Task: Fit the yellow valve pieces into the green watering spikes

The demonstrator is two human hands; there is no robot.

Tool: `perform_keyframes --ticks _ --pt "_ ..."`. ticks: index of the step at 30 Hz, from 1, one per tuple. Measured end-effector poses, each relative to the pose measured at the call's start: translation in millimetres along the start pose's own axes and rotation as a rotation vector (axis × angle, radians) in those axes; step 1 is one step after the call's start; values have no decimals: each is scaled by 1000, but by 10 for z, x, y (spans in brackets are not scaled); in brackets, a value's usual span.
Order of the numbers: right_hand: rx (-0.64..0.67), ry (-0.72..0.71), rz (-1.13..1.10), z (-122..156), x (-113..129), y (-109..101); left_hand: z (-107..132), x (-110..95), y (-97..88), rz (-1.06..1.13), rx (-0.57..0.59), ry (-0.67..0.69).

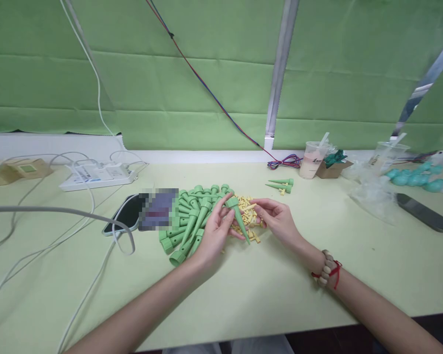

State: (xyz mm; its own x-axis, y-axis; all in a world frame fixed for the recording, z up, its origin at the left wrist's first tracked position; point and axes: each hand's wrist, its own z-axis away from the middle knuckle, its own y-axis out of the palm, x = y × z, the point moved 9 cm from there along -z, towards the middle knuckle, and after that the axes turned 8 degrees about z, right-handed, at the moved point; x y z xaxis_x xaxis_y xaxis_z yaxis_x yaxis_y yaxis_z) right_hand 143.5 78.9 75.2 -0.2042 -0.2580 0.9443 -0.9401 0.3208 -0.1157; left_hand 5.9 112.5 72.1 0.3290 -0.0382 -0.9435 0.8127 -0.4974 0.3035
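My left hand (216, 231) is closed on a green plastic watering spike (238, 216), its wide cap up and its tip slanting down to the right. Just to its right, my right hand (278, 219) pinches a small pale-yellow plastic piece (249, 207) near the spike's upper part; whether the two touch I cannot tell. Beneath and behind the hands lies a heap of small yellow plastic pieces (256, 237), partly covered by my fingers. A large pile of similar green spikes (192, 221) spreads to the left of my left hand.
Two green spikes (280, 186) lie apart, behind my right hand. At left are phones, loose white cables and a power strip (99, 174). Drink cups (310, 160), a small cardboard box (332, 168), plastic bags and a dark phone (426, 211) stand or lie at right.
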Motion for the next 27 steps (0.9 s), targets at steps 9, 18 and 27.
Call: perform_keyframes --ticks 9,18,27 --pt "-36 4 12 1 36 -34 26 7 -5 -46 -29 -23" --pt "-36 24 -15 9 37 -28 15 -22 -16 -115 -44 10" --pt "-66 70 -43 -5 -17 -77 13 37 -16 -35 -30 -17"
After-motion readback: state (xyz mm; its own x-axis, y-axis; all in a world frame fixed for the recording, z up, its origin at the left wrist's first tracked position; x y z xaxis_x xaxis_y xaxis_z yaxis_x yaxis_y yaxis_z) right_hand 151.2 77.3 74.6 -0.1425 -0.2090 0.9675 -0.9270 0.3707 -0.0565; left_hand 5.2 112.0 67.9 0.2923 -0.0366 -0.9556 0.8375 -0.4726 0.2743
